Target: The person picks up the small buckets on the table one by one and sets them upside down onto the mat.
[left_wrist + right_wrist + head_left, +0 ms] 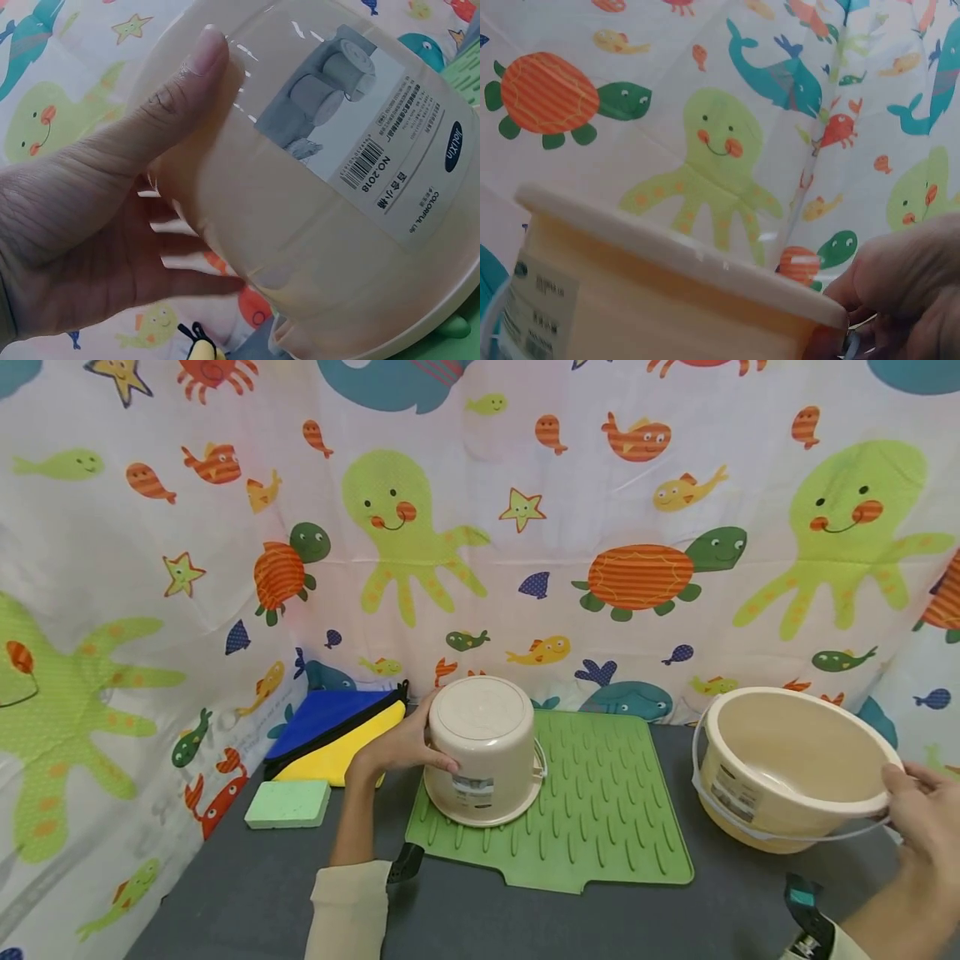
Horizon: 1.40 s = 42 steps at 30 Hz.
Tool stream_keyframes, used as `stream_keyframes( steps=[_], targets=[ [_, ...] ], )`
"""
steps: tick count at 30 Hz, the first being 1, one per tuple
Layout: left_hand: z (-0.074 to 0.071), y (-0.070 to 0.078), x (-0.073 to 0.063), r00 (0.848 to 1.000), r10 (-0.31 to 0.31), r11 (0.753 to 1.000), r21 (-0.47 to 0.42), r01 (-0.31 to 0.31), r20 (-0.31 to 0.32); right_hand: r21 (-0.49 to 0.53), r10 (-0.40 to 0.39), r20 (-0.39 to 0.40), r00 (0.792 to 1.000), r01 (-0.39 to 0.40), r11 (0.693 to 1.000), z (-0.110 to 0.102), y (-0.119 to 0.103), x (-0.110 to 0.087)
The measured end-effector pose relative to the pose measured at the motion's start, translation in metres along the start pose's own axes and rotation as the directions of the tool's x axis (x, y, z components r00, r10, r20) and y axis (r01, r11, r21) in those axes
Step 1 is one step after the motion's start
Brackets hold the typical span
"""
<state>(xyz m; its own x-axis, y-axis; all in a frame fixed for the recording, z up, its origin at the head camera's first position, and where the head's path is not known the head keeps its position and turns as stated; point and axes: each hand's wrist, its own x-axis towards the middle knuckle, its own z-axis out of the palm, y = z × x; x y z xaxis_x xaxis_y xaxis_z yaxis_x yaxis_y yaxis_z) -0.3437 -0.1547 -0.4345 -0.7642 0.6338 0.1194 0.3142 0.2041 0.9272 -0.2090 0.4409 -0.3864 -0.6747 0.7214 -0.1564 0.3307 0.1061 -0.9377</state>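
An upside-down cream bucket (483,735) stands on the green ridged mat (607,793), with its label facing front. My left hand (401,739) grips its side, and in the left wrist view the thumb (206,56) lies beside the printed label (367,124) while the fingers reach round the other side. At the right, a larger cream bucket (795,814) is upright, its mouth tilted somewhat toward me. My right hand (926,802) holds that bucket's rim at the right edge; the right wrist view shows the fingers at the rim's end, partly hidden. Its pale handle (780,837) hangs down the front.
Left of the mat lie a light green sponge block (287,804), a yellow cloth (337,758) and a blue cloth (318,714) with a black edge. A curtain (465,518) printed with sea animals rises behind the dark table (600,927).
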Motion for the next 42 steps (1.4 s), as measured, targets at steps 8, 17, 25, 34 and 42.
stream_keyframes(
  steps=[8,17,25,34,42],
  targets=[
    [-0.003,0.003,-0.002,1.000,-0.009,0.999,0.043,0.008,0.016,-0.145,-0.099,0.031,0.995,0.102,0.984,0.011,-0.015,-0.009],
    [0.009,0.024,0.006,0.926,0.121,0.929,0.371,0.022,-0.359,-0.168,-0.204,0.078,0.976,0.215,0.962,0.024,-0.029,-0.023],
    [0.052,0.063,0.033,0.712,0.509,0.823,0.515,-0.238,-0.484,0.143,-0.321,0.154,0.934,0.301,0.943,0.032,-0.036,-0.035],
    [0.107,0.100,0.047,0.714,0.566,0.815,0.410,-0.409,-0.412,0.507,-0.553,0.260,0.792,0.376,0.776,0.037,-0.046,-0.054],
    [0.146,0.108,0.055,0.800,0.495,0.867,0.252,-0.430,-0.339,0.375,-0.763,0.277,0.584,0.665,0.646,0.056,-0.058,-0.077]
  ],
)
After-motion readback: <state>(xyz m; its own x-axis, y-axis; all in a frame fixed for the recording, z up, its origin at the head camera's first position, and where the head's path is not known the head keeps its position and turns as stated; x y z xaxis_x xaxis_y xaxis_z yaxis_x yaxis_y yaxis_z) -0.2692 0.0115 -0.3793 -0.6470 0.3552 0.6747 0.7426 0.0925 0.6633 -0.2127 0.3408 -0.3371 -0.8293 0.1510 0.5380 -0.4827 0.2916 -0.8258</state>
